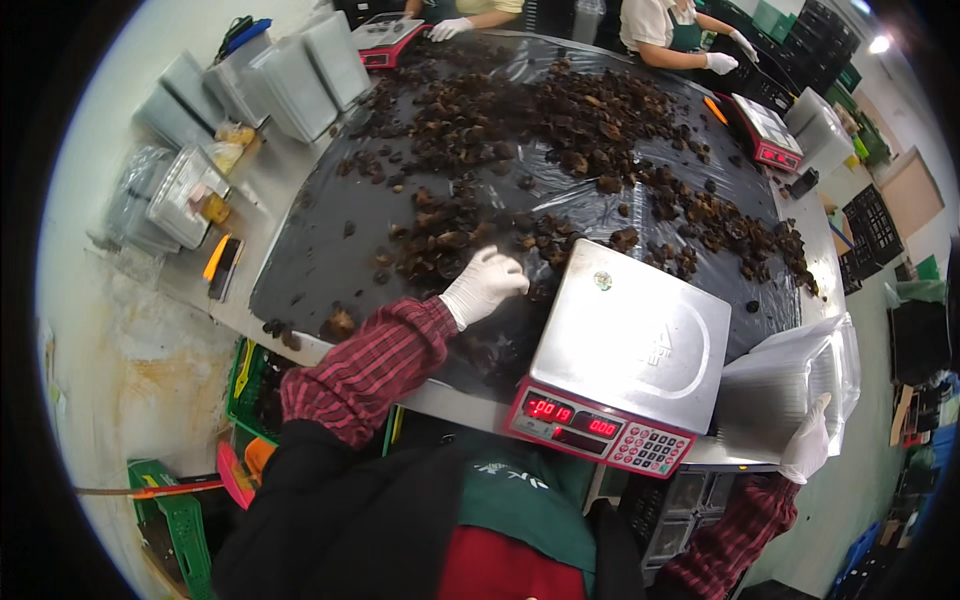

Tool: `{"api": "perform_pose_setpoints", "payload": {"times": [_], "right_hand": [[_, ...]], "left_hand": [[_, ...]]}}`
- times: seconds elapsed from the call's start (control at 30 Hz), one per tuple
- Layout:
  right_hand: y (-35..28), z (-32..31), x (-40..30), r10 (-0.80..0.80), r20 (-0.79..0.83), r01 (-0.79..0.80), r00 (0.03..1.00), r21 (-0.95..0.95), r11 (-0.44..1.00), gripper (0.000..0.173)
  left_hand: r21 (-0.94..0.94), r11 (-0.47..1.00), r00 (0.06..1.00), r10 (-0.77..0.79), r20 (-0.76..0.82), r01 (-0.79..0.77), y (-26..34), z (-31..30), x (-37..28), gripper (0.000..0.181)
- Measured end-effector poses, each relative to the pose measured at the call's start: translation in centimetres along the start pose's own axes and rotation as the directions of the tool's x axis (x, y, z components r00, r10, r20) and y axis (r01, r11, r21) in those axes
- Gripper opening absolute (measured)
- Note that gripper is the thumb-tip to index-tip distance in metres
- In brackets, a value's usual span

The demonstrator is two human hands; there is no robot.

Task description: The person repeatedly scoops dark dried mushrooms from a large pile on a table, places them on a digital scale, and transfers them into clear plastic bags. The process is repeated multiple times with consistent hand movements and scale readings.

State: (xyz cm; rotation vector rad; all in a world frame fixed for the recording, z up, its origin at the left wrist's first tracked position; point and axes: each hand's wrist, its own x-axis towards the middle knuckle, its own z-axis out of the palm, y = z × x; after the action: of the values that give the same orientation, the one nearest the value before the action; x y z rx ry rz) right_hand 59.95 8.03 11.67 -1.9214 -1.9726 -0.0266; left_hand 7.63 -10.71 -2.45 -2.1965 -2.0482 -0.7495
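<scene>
My left hand [486, 286], in a white glove, is at the near edge of a pile of dark brown dried mushrooms or fungus [439, 244]; its fingers are curled, and whether they hold a piece cannot be told. At the right, my gloved right hand [808, 444] rests against the outer side of a stack of clear plastic trays [787, 375]; part of its grip is hidden. Between my hands stands a red digital scale [630, 345] with a bare steel plate and lit display. The pieces lie scattered over black plastic sheeting [322, 247].
Two people at the far side wear gloves, near red scales [386, 45] [772, 139]. More plastic trays [289, 86] stand along the left edge, beside an orange-handled cutter [217, 257] and a phone [226, 270]. A green crate [244, 390] sits below the table at left.
</scene>
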Motion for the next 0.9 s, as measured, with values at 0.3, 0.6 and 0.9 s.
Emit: {"api": "perform_pose_setpoints", "payload": {"times": [0.3,0.6,0.9], "right_hand": [[0.7,1.1,0.4,-0.141,-0.13,0.129,0.981,-0.094,0.987,0.06],[3.2,1.2,1.5,-0.063,-0.014,0.063,0.998,-0.016,0.998,0.066],[3.9,1.5,2.4,0.004,-0.002,-0.004,1.0,0.136,0.991,0.069]], "left_hand": [[-0.19,0.934,0.949,-0.314,-0.033,0.302,-5.1,-1.0,-8.3,0.011],[-0.38,0.716,0.642,-0.696,-0.321,0.586,0.0,-11.9,-20.9,0.017],[0.187,0.527,0.559,-0.77,-0.309,0.829,-2.3,-14.8,-33.0,0.03]]}}
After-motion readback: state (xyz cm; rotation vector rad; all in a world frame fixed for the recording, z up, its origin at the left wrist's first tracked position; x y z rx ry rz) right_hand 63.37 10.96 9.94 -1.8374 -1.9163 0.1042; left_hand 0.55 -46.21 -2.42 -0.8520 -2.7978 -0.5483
